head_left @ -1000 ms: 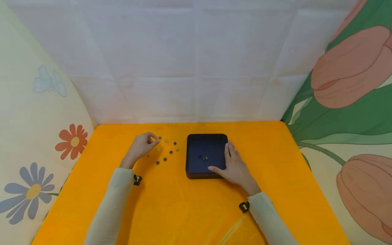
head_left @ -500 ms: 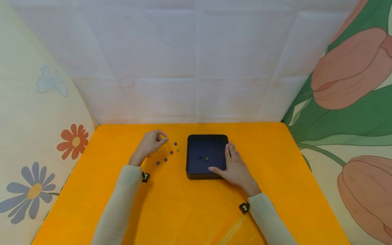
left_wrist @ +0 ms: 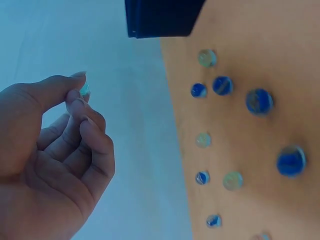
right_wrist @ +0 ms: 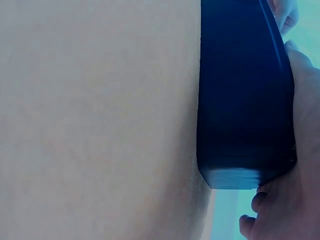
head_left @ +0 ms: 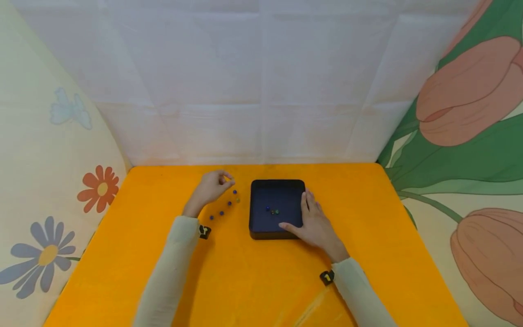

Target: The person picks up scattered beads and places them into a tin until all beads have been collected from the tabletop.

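Observation:
My left hand (head_left: pixel 209 187), raised over the back left of the table, pinches a small pale green glass marble (left_wrist: pixel 85 90) between thumb and fingertips. Several blue marbles (head_left: pixel 222 213) and a yellowish marble (head_left: pixel 238 200) lie on the cloth beneath and beside it. My right hand (head_left: pixel 316 225) holds the near right corner of a square black tray (head_left: pixel 269 235), thumb over the front rim and fingers along the right wall. Inside the tray sit a blue marble (head_left: pixel 268 209) and a couple of greenish marbles (head_left: pixel 277 212).
An orange cloth (head_left: pixel 253 281) covers the table. A white sheet (head_left: pixel 261 91) hangs behind it, with flower-printed hangings on both sides. The tray stands to the right of the loose marbles.
My left hand has moved right and lifted a marble off the table toward the tray. The right hand and the tray have stayed in place.

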`<action>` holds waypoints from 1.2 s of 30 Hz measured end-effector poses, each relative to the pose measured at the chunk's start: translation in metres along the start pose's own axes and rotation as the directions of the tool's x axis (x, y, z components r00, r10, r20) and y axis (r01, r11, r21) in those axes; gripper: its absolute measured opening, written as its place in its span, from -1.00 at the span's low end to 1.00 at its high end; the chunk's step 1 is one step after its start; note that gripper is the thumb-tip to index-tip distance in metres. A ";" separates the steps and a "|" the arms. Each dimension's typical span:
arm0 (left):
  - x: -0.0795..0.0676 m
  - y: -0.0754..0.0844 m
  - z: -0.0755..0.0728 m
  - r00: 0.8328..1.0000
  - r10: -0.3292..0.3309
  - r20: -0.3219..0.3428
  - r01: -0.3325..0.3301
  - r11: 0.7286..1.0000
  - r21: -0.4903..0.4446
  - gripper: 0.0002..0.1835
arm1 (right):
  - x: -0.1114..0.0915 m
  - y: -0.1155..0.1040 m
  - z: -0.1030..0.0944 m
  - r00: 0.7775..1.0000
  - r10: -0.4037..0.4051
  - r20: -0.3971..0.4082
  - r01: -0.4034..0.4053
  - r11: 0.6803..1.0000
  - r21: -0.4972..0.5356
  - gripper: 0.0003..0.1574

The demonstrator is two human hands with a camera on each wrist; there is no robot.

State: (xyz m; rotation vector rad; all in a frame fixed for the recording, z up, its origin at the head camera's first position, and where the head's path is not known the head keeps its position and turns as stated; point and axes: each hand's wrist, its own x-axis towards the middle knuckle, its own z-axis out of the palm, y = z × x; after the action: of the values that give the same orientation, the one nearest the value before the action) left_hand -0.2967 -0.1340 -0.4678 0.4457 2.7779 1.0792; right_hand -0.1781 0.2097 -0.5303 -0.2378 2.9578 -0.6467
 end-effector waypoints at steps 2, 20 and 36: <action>0.003 0.004 0.001 1.000 0.003 -0.007 -0.003 1.000 -0.013 -0.63 | 0.000 0.000 0.000 1.000 0.001 0.002 -0.001 1.000 -0.003 0.64; 0.030 0.048 0.024 0.995 0.082 0.056 -0.082 0.997 -0.005 -0.68 | 0.000 0.001 0.000 1.000 0.011 0.020 -0.011 1.000 -0.003 0.65; 0.049 0.078 0.050 0.982 0.120 0.148 -0.123 0.992 0.011 -0.73 | 0.001 -0.001 -0.002 1.000 0.007 0.017 -0.007 1.000 0.002 0.65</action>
State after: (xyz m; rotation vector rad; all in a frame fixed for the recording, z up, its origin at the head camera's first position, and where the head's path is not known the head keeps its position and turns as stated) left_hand -0.3146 -0.0319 -0.4527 0.6760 2.6645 0.9990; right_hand -0.1790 0.2091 -0.5285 -0.2319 2.9398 -0.6442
